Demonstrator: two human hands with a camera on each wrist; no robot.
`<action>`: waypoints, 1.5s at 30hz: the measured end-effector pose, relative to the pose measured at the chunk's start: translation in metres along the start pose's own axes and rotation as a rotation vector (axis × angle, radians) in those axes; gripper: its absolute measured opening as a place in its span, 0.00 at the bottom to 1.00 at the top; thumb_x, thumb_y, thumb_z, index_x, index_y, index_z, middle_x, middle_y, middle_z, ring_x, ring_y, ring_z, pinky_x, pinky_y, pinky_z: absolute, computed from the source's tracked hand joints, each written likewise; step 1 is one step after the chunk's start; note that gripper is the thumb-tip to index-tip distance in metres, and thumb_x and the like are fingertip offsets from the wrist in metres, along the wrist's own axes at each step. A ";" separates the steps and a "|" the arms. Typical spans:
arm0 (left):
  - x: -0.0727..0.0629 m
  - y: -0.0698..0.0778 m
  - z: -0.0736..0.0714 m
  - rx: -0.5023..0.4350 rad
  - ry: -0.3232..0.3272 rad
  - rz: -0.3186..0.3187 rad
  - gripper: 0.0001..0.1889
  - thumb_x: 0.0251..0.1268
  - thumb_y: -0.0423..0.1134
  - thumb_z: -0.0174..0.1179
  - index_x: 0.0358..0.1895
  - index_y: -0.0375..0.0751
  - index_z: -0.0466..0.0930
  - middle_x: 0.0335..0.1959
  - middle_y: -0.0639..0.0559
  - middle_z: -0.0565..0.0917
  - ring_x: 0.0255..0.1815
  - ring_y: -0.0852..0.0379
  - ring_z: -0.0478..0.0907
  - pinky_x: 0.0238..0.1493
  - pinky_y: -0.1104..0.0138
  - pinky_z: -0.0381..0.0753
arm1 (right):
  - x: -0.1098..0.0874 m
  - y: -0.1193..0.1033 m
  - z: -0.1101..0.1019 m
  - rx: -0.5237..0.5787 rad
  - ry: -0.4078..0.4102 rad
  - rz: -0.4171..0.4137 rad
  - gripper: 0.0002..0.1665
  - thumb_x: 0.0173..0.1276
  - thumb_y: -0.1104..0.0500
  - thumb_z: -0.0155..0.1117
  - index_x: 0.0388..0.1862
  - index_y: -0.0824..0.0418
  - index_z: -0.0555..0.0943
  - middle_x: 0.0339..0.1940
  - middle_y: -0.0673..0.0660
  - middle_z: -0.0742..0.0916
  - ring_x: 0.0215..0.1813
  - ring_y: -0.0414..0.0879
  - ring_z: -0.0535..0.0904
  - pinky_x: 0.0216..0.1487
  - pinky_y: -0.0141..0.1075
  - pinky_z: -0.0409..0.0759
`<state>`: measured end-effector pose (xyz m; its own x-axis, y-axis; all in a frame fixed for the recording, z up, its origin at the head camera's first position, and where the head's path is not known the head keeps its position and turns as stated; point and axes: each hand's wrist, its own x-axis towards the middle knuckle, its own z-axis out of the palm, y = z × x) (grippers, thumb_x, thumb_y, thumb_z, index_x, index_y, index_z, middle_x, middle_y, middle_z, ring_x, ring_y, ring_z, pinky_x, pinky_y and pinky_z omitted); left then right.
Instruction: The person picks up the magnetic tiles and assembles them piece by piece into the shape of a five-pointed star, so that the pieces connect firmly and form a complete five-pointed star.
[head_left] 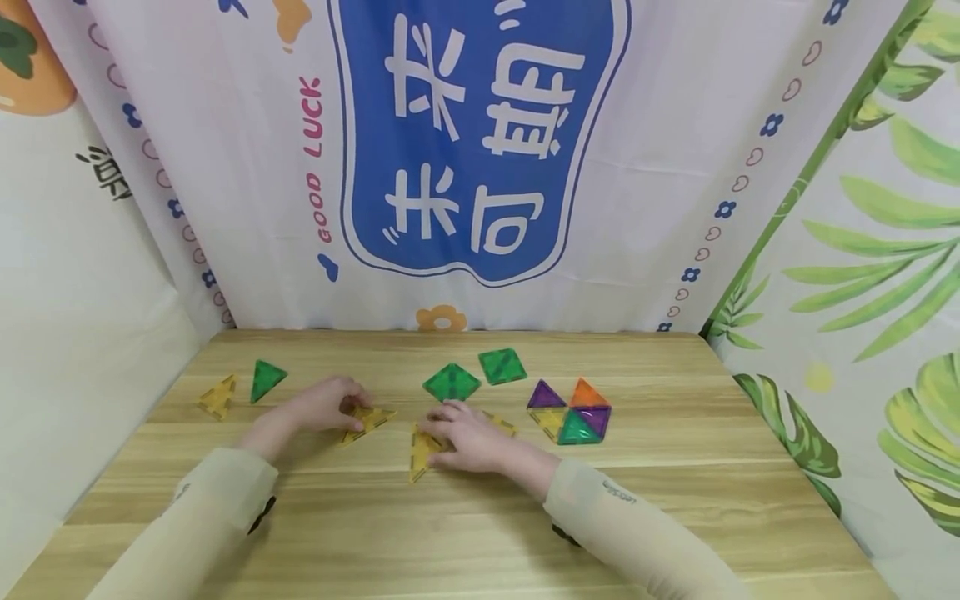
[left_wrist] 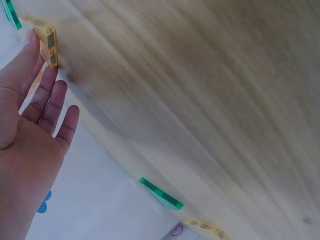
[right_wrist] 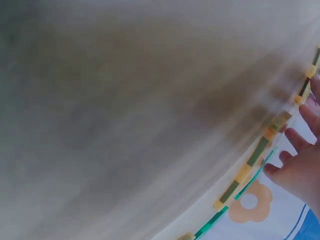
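Near the middle of the table, my left hand (head_left: pixel 330 404) pinches a yellow triangular magnetic tile (head_left: pixel 372 419) between thumb and fingers. The left wrist view shows that tile (left_wrist: pixel 51 45) at the fingertips. To its right, my right hand (head_left: pixel 474 437) grips a second yellow triangular tile (head_left: pixel 422 454), its thumb at the near side and fingers over the upper part. A third yellow tile (head_left: pixel 501 422) lies partly hidden behind the right hand. Just beyond are two green pieces, a diamond (head_left: pixel 452 382) and a squarish one (head_left: pixel 502 366).
On the right lies a joined group of purple, orange, yellow and green triangles (head_left: pixel 579 427). A green triangle (head_left: pixel 266 380) and a yellow triangle (head_left: pixel 218 397) lie at the far left. A printed cloth (head_left: pixel 480 308) hangs behind the wooden table (head_left: pixel 420 550).
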<state>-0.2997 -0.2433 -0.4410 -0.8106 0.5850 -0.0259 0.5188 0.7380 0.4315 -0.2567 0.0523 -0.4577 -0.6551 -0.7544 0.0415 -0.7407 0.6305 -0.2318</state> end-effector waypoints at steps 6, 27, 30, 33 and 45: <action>0.006 0.004 0.010 0.054 0.051 -0.005 0.18 0.51 0.46 0.71 0.42 0.38 0.81 0.37 0.52 0.81 0.41 0.52 0.77 0.48 0.55 0.77 | 0.000 -0.004 0.003 0.065 0.031 0.099 0.33 0.62 0.39 0.62 0.62 0.51 0.74 0.69 0.57 0.71 0.73 0.59 0.56 0.70 0.57 0.55; 0.015 0.050 0.032 0.129 0.124 0.023 0.18 0.48 0.51 0.71 0.35 0.42 0.82 0.30 0.56 0.81 0.34 0.58 0.73 0.37 0.64 0.74 | 0.001 -0.016 0.005 0.002 0.113 0.233 0.35 0.59 0.35 0.63 0.57 0.55 0.77 0.62 0.55 0.76 0.71 0.54 0.61 0.68 0.53 0.63; 0.018 0.053 0.036 0.141 0.112 0.019 0.18 0.48 0.54 0.71 0.33 0.44 0.81 0.28 0.57 0.79 0.32 0.61 0.71 0.36 0.66 0.73 | 0.001 -0.016 0.005 -0.022 0.122 0.242 0.35 0.58 0.34 0.63 0.56 0.55 0.78 0.61 0.55 0.77 0.71 0.54 0.62 0.68 0.52 0.64; 0.019 0.055 0.037 0.141 0.113 0.026 0.18 0.47 0.54 0.71 0.32 0.44 0.80 0.27 0.57 0.78 0.31 0.61 0.70 0.34 0.66 0.72 | 0.002 -0.016 0.006 -0.039 0.134 0.248 0.34 0.57 0.34 0.64 0.54 0.55 0.79 0.60 0.54 0.78 0.70 0.54 0.63 0.67 0.52 0.66; -0.004 0.012 0.005 0.114 0.158 -0.090 0.31 0.54 0.52 0.68 0.55 0.31 0.76 0.53 0.35 0.77 0.55 0.37 0.72 0.58 0.45 0.70 | -0.003 -0.009 0.006 0.003 0.125 0.217 0.33 0.57 0.36 0.66 0.55 0.54 0.79 0.59 0.52 0.79 0.69 0.55 0.64 0.67 0.54 0.64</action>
<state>-0.2886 -0.2353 -0.4401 -0.8830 0.4614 0.0860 0.4623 0.8233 0.3293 -0.2470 0.0476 -0.4613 -0.8119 -0.5732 0.1103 -0.5808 0.7744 -0.2509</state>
